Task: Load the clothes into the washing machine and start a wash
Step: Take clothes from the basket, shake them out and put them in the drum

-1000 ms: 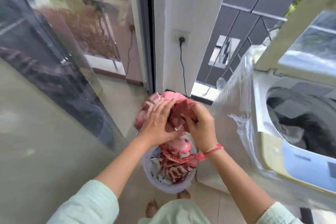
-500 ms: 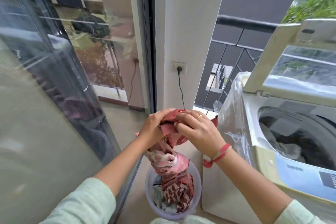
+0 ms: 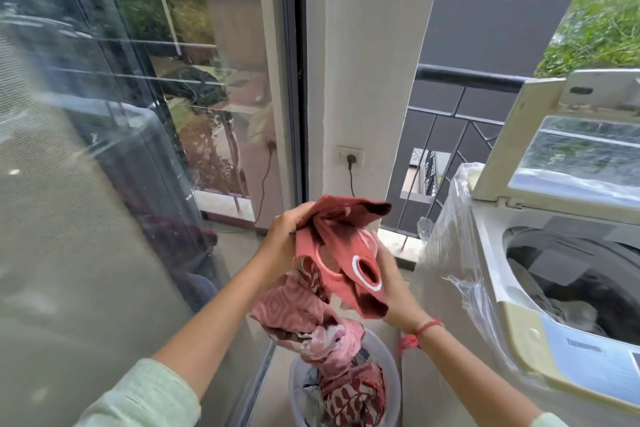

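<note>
A pink and red patterned garment (image 3: 332,253) hangs between my hands, its lower end trailing into the pale laundry basket (image 3: 393,378) on the floor below. My left hand (image 3: 282,239) grips its upper left edge. My right hand (image 3: 389,274) holds the cloth from behind at the right, partly hidden by it. The top-loading washing machine (image 3: 519,319) stands at the right with its lid (image 3: 561,152) raised; dark and grey clothes lie in its drum (image 3: 568,281).
Clear plastic wrap (image 3: 453,225) covers the machine's left side. A glass sliding door (image 3: 104,149) runs along the left. A white pillar with a wall socket (image 3: 350,156) and plugged cord stands ahead, a dark balcony railing (image 3: 450,107) to its right.
Both hands have lifted the garment higher out of the basket, and it has opened out between them. My head has tilted up, so the basket sits lower in view.
</note>
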A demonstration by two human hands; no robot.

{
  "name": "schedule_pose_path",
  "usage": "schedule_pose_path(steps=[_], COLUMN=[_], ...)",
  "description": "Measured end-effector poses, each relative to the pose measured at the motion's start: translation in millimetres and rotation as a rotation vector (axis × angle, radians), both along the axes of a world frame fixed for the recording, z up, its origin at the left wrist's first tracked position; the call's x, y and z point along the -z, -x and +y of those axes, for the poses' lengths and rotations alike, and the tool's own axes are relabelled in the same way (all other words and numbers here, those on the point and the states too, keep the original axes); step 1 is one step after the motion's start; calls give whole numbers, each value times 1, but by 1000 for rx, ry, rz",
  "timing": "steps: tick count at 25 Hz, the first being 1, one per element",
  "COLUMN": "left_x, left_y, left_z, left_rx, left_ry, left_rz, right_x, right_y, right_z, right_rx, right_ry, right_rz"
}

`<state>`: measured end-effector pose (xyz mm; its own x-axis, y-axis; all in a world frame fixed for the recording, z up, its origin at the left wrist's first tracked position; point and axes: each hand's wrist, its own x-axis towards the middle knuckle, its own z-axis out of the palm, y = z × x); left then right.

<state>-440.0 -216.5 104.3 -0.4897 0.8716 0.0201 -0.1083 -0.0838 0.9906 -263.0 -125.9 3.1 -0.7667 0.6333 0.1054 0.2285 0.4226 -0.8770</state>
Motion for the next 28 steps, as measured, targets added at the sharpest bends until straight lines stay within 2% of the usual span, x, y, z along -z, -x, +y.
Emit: schedule_pose_path(steps=[2, 5, 7, 9, 11, 13, 14, 16, 18, 20, 22, 25, 27, 28], left_x=[-2, 0, 2, 6, 10, 6, 2, -3, -5, -5, -10, -28, -46, -59], left_y=[4, 13, 22, 30, 37, 40, 39, 37, 30, 21, 14, 14, 17, 15], left_z=[-5, -19, -28, -34, -38, -37, -35, -29, -23, -18, -12, -1, 9, 13], left_rx=[-31, -13, -76, -89, -58, -17, 3, 4, -74, -145, -151, -84, -82, -80], left_ry=[25, 99, 181, 307, 373, 345, 328, 327, 317, 247, 169, 35, -57, -106], left_rz=[4, 175, 89, -22, -40, -91, -124, -184, -236, -209, -137, 32, 156, 186], right_x=[-3, -17, -24, -29, -39, -53, -61, -74, -82, -87, -94, -111, -127, -135], right_y=[22, 46, 53, 55, 58, 62, 64, 64, 58, 53, 55, 43, 25, 14], right_z=[-10, -11, -7, -6, -8, -9, -11, -13, -12, -9, -2, 13, 24, 28], right_rx=[-6, 233, 250, 215, 225, 244, 234, 134, -69, -168, -1, 278, 318, 270], right_ry=[164, 325, 431, 364, 160, -16, -22, 204, 491, 527, 467, 459, 385, 350], right_rz=[85, 181, 192, 209, 218, 195, 181, 192, 158, 59, 32, 174, 231, 270])
